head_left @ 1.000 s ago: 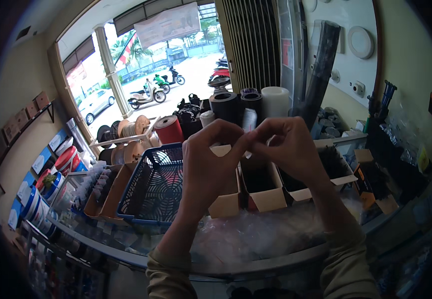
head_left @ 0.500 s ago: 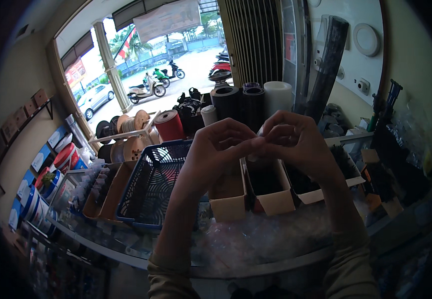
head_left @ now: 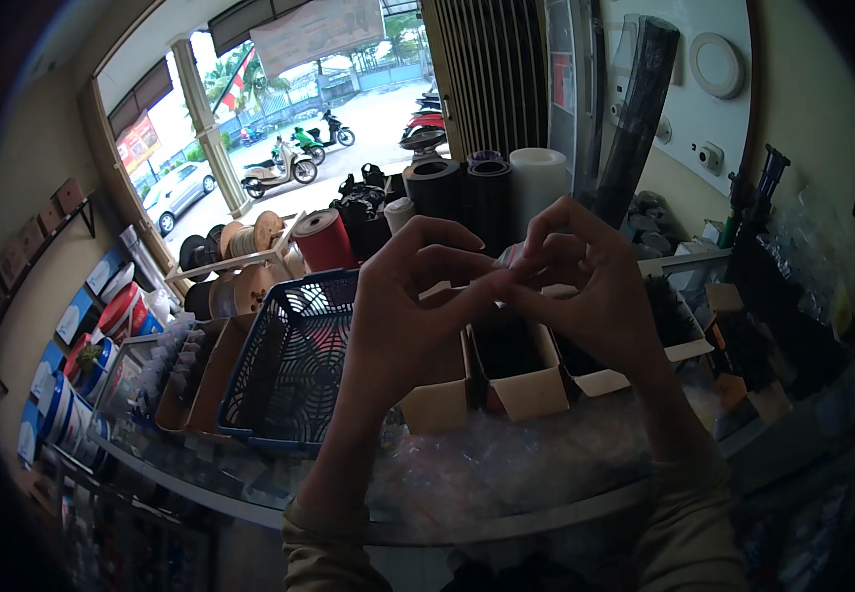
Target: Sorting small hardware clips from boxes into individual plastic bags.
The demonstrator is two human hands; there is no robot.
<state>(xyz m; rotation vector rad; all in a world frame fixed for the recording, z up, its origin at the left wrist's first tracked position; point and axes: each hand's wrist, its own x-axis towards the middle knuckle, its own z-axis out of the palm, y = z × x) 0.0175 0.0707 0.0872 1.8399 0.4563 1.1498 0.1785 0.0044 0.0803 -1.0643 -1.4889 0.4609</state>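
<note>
Both my hands are raised over the counter, with their fingertips meeting. My left hand is closed, its thumb and fingers pinching toward the right hand. My right hand is closed too, with thumb and bent fingers pressed round a small, clear plastic packet that has a reddish line. Most of this packet is hidden by the fingers, and its contents cannot be made out. Below the hands, an open cardboard box stands with dark contents, and a heap of clear plastic bags lies on the near counter.
A blue plastic basket stands left of my hands, beside a long brown carton. Rolls of black sheeting, a white roll and a red roll line the far side. Wooden cable spools sit at far left.
The hands stay together, but the fingers have shifted and the left index finger has lifted away a little. More of the plastic packet shows. The whole view has moved slightly.
</note>
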